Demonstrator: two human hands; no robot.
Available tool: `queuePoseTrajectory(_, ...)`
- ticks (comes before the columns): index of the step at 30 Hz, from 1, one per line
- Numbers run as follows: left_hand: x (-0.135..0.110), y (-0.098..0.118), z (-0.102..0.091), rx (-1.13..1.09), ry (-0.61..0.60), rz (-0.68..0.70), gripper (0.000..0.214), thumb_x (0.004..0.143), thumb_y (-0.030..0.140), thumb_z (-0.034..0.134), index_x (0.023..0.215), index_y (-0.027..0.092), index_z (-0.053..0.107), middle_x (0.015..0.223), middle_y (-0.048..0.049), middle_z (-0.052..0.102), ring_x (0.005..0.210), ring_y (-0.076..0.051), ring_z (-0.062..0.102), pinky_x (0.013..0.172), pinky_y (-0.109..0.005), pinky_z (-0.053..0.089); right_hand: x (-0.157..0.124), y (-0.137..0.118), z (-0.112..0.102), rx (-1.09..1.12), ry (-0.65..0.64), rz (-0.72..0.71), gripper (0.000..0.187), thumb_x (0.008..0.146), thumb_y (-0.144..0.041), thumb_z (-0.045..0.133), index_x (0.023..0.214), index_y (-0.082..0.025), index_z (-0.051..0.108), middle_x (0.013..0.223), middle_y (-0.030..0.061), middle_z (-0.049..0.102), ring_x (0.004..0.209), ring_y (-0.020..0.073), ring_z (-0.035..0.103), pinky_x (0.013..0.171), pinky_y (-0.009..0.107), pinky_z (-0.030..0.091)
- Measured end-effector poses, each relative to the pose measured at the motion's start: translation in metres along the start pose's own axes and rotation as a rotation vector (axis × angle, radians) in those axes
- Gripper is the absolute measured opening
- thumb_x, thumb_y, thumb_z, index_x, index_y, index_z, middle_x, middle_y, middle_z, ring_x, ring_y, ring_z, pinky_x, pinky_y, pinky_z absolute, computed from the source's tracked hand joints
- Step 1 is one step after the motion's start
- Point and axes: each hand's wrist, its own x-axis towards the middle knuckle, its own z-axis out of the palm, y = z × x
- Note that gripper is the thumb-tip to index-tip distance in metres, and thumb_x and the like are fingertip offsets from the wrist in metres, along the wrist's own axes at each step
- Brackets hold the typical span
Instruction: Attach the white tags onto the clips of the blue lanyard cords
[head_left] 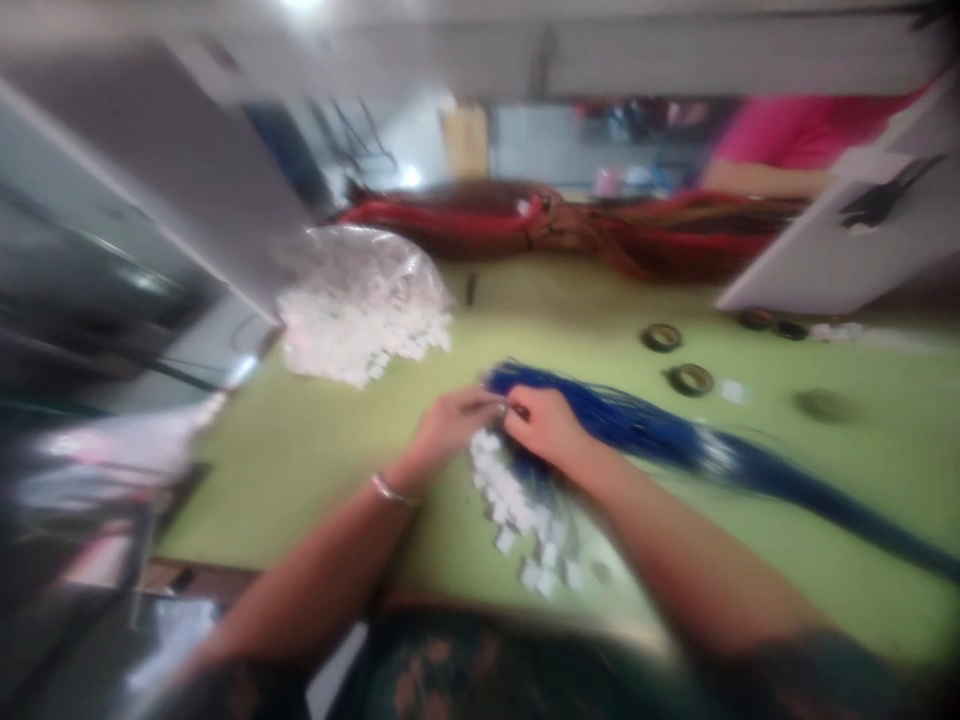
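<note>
My left hand (451, 422), with a bracelet (393, 490) at its wrist, is closed in a pinch. Its fingertips meet those of my right hand (546, 424), whose fingers are curled and pressed together too. Whatever small thing lies between them is blurred and mostly hidden. Right beside my right hand, a long bundle of blue wires (622, 412) stretches off to the right, bound with a clear wrap (716, 452). Below the hands, small white connector-like pieces (517, 500) lie in a row. Other blue strands show under my right hand.
On the green table (337, 460), a clear plastic bag (360, 290) spills many white pieces at back left. Rolls of dark tape (690, 379) lie at right. Red and brown wire bundles (480, 220) run along the back. Beyond them is a person's pink sleeve (787, 140).
</note>
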Motion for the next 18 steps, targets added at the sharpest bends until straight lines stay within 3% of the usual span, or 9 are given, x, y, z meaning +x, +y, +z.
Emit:
queuePoseTrajectory(6,0.003,-0.006,0.001,-0.109,0.125,-0.136,0.022,0.066,0.028,0.076,0.085,0.017,0.076,0.072,-0.0041,0.072,0.066,-0.015,0.063,0.067,-0.026,0.052,0.007,0.005,-0.009,0.151,-0.109,0.121,0.012,0.072,-0.017,0.058,0.069,-0.014,0.069,0.059,0.0001,0.065,0.051,0.0101,0.05,0.052,0.021,0.035)
queuePoseTrajectory(12,0.001,-0.009,0.006,-0.001,0.072,-0.057,0.013,0.067,0.026,0.074,0.078,0.018,0.076,0.078,-0.005,0.074,0.074,-0.017,0.065,0.07,-0.027,0.052,0.007,0.006,-0.01,0.136,-0.12,0.016,0.015,0.071,-0.014,0.055,0.07,-0.014,0.07,0.065,0.0012,0.067,0.057,0.011,0.054,0.055,0.022,0.038)
queuePoseTrajectory(16,-0.005,-0.001,0.005,0.106,0.038,0.003,0.013,0.073,0.029,0.07,0.08,0.019,0.076,0.081,-0.0055,0.074,0.076,-0.018,0.066,0.072,-0.028,0.052,0.008,0.003,-0.013,0.274,-0.144,0.161,0.01,0.071,-0.018,0.058,0.067,-0.015,0.066,0.057,-0.0004,0.063,0.047,0.0101,0.053,0.049,0.022,0.039)
queuePoseTrajectory(18,-0.009,0.008,-0.002,0.203,-0.074,0.055,0.014,0.076,0.03,0.068,0.079,0.019,0.076,0.081,-0.0055,0.074,0.076,-0.018,0.066,0.073,-0.029,0.051,0.008,0.002,-0.016,0.422,-0.081,0.259,0.012,0.075,-0.025,0.059,0.07,-0.015,0.065,0.055,-0.0011,0.062,0.041,0.0087,0.049,0.046,0.022,0.039)
